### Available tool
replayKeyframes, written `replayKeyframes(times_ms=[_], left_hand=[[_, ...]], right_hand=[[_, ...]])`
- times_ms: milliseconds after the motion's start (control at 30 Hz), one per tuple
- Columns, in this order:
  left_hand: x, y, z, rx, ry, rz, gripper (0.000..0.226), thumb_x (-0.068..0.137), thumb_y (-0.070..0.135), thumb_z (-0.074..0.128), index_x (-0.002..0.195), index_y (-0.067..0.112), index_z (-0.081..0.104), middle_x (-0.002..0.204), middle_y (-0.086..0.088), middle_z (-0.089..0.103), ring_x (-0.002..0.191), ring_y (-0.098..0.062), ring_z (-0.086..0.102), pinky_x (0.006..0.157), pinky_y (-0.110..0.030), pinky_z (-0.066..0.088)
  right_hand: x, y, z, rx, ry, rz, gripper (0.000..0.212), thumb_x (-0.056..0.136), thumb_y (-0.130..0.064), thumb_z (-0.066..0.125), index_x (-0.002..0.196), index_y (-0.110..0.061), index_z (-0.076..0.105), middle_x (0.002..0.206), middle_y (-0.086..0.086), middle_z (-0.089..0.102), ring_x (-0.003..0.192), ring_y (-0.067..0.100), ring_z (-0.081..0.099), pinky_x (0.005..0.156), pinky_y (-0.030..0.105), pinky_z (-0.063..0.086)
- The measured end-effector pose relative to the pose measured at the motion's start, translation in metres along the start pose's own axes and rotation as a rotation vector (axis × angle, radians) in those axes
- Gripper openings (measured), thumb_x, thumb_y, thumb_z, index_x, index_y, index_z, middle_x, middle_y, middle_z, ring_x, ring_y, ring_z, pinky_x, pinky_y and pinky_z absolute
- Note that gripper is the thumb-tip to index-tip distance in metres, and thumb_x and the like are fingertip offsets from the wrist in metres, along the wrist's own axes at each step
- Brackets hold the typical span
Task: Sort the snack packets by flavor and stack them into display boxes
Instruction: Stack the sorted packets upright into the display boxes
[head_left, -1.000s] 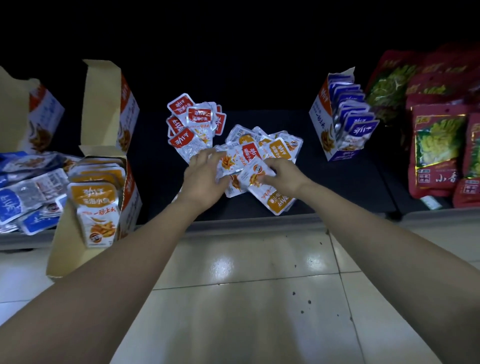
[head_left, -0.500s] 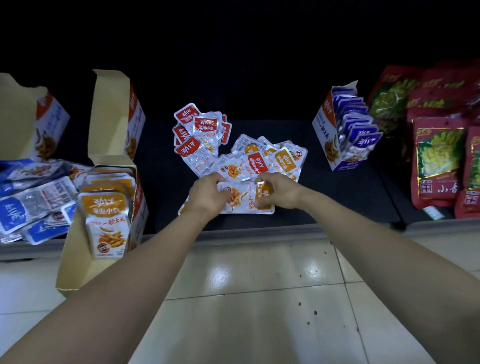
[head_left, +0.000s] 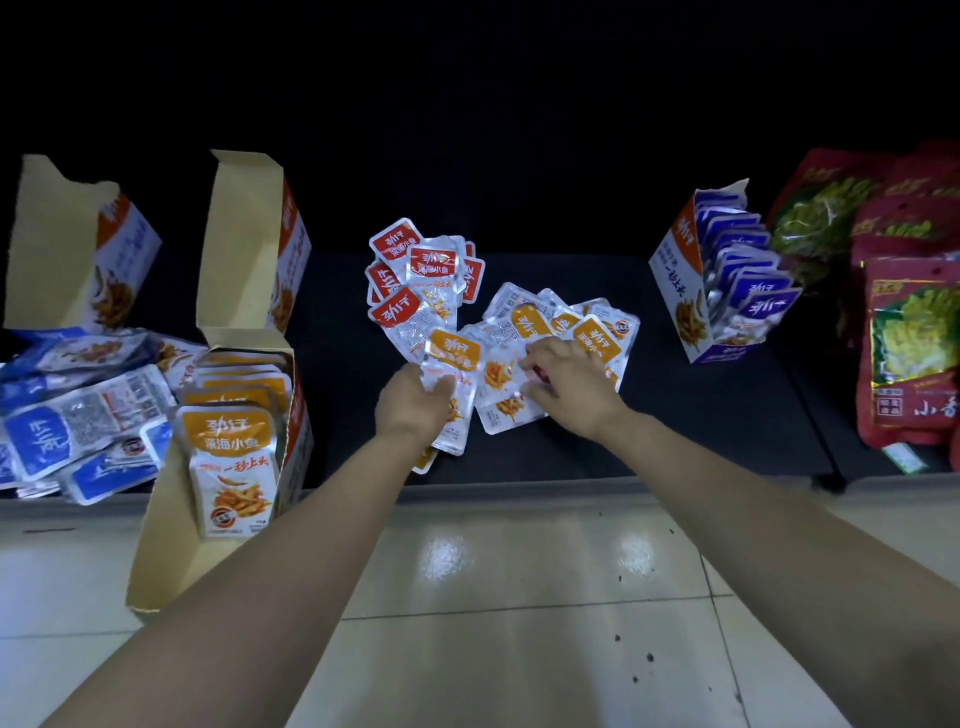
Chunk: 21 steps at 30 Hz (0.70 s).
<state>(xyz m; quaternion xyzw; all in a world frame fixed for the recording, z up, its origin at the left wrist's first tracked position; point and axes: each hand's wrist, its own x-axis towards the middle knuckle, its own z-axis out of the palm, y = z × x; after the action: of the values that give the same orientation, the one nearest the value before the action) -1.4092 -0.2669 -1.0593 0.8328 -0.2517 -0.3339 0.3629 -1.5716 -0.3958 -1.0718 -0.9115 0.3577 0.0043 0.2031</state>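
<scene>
Left hand (head_left: 415, 408), right hand (head_left: 569, 387), fingers curled.

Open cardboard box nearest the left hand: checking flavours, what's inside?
Inside the open cardboard box stand orange-labelled silver snack packets in a row. The front packet covers all but the tops of the rest, and the box floor.

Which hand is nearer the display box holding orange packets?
Left. The left hand holds orange packets just right of that box; the right hand touches the loose pile farther right.
</scene>
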Motion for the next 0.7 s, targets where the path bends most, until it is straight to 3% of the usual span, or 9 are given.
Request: replayKeyframes(times_ms=[100, 200, 300, 433, 533, 633, 700], left_hand=[[0.004, -0.003, 0.004, -0.079, 0.014, -0.07, 0.024, 0.096, 0.027, 0.055, 0.106, 0.007, 0.061, 0.104, -0.009, 0.065, 0.097, -0.027, 0.062, 0.081, -0.034, 0.048], [0.004, -0.003, 0.007, -0.126, 0.014, -0.087, 0.022, 0.096, 0.027, 0.055, 0.108, 0.009, 0.059, 0.106, -0.007, 0.064, 0.098, -0.026, 0.062, 0.083, -0.034, 0.048], [0.002, -0.002, 0.006, -0.115, 0.012, -0.052, 0.025, 0.097, 0.025, 0.054, 0.117, 0.009, 0.055, 0.109, -0.007, 0.063, 0.1, -0.026, 0.061, 0.088, -0.037, 0.05], [0.003, -0.003, 0.002, -0.116, 0.022, -0.038, 0.025, 0.097, 0.023, 0.053, 0.118, 0.011, 0.055, 0.11, -0.008, 0.064, 0.098, -0.027, 0.062, 0.09, -0.04, 0.051], [0.003, -0.005, 0.0, -0.055, 0.001, -0.016, 0.027, 0.096, 0.023, 0.053, 0.12, 0.01, 0.055, 0.11, -0.007, 0.064, 0.097, -0.026, 0.061, 0.086, -0.036, 0.049], [0.002, -0.002, 0.004, 0.009, -0.131, -0.008, 0.037, 0.095, 0.026, 0.053, 0.129, 0.01, 0.051, 0.121, -0.004, 0.06, 0.103, -0.025, 0.059, 0.09, -0.034, 0.048], [-0.001, 0.002, 0.008, -0.013, -0.271, -0.03, 0.04, 0.094, 0.027, 0.054, 0.131, 0.011, 0.052, 0.126, -0.01, 0.059, 0.1, -0.025, 0.06, 0.08, -0.031, 0.049]], right_hand=[[-0.008, 0.007, 0.002, 0.029, 0.129, -0.015, 0.037, 0.084, -0.027, 0.072, 0.117, -0.018, 0.058, 0.132, 0.0, 0.045, 0.125, 0.021, 0.036, 0.105, 0.032, 0.025], [-0.013, 0.01, 0.0, 0.048, 0.066, 0.021, 0.069, 0.076, -0.031, 0.08, 0.135, -0.023, 0.045, 0.142, -0.001, 0.038, 0.127, 0.023, 0.032, 0.107, 0.032, 0.026], [-0.015, 0.011, -0.001, -0.019, 0.017, 0.106, 0.086, 0.07, -0.043, 0.082, 0.143, -0.026, 0.038, 0.132, 0.002, 0.041, 0.122, 0.025, 0.031, 0.103, 0.032, 0.025], [-0.025, 0.022, -0.013, 0.001, -0.015, 0.099, 0.083, 0.072, -0.038, 0.079, 0.143, -0.026, 0.038, 0.13, 0.003, 0.038, 0.124, 0.025, 0.031, 0.103, 0.033, 0.024], [-0.033, 0.028, -0.026, 0.248, -0.119, 0.017, 0.081, 0.075, -0.022, 0.079, 0.145, -0.026, 0.037, 0.131, -0.001, 0.033, 0.129, 0.017, 0.032, 0.105, 0.019, 0.025], [-0.035, 0.018, -0.03, 0.275, -0.279, -0.109, 0.077, 0.077, -0.016, 0.077, 0.142, -0.036, 0.041, 0.132, -0.007, 0.024, 0.127, 0.005, 0.023, 0.106, 0.013, 0.019], [-0.035, 0.009, -0.027, 0.285, -0.305, -0.134, 0.078, 0.078, -0.014, 0.076, 0.143, -0.039, 0.041, 0.137, -0.006, 0.022, 0.128, 0.005, 0.022, 0.104, 0.012, 0.021]])
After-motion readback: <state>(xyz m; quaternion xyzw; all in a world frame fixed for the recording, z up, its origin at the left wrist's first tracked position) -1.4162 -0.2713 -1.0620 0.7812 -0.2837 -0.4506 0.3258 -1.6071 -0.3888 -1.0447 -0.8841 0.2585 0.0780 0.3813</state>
